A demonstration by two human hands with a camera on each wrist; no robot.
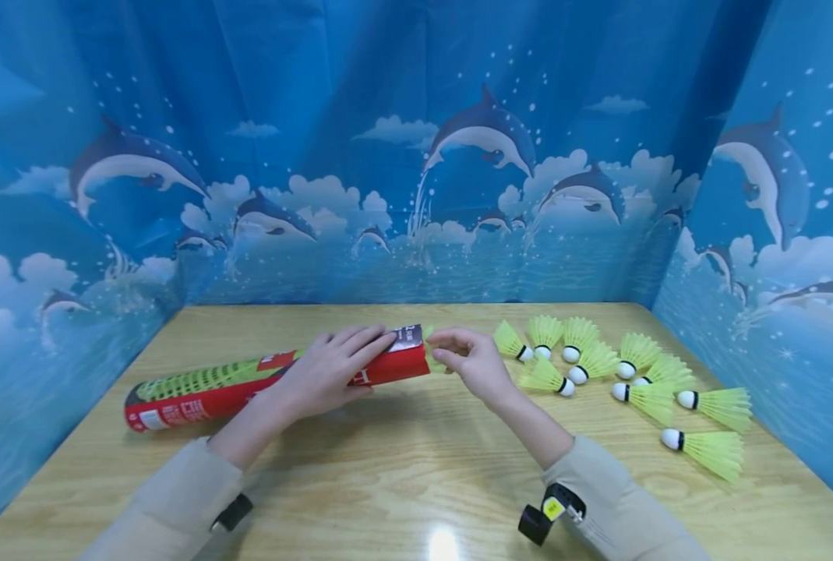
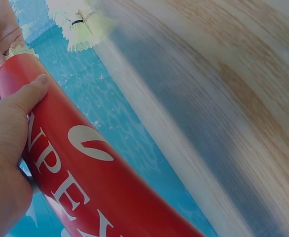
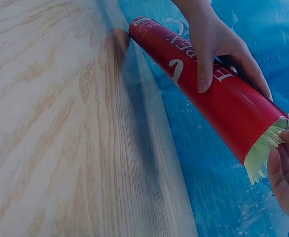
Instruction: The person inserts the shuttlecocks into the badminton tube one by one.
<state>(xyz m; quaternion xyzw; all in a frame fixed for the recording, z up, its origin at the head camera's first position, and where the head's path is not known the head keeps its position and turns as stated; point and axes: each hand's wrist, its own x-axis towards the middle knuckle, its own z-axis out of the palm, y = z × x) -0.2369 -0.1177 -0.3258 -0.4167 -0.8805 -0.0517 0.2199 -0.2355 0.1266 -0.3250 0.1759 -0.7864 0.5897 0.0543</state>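
Note:
A red shuttlecock tube [image 1: 234, 397] with a yellow-green dotted panel lies slanted over the table in the head view, its mouth tipped up toward the right. My left hand [image 1: 332, 365] grips it near that end, thumb on one side and fingers across the top. From the mouth sticks the frilly yellow-green skirt of a shuttlecock [image 3: 259, 157]. At this skirt is my right hand [image 1: 478, 365], pinching its edge between thumb and fingers, as the right wrist view shows. The shuttlecock's cork is hidden inside the tube.
Several loose yellow-green shuttlecocks with white corks lie on the right of the wooden table [image 1: 388, 491], one of them [image 1: 707, 452] nearest the front. A blue dolphin-print curtain [image 1: 360, 101] hangs along the back and both sides.

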